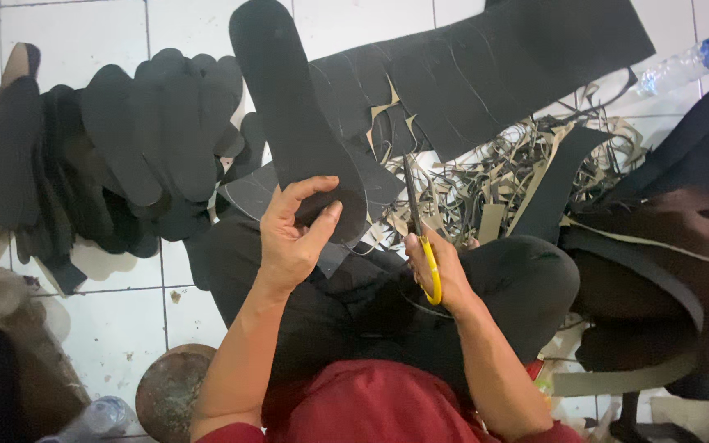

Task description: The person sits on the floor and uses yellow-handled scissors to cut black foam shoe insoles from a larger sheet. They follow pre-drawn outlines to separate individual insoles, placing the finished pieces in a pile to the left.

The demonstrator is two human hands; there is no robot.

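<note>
Your left hand (293, 238) pinches a black insole cutout (293, 115) rising toward 12 o'clock; your right hand (436, 271), at 3 o'clock of it, grips yellow-handled scissors (422, 238). Judged trimming stage: next, bring blades to the insole's edge

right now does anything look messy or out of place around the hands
Yes: a tangled heap of trimmed strips is strewn loose over the tiled floor beyond the scissors, and a clear plastic bottle lies on its side.
</note>
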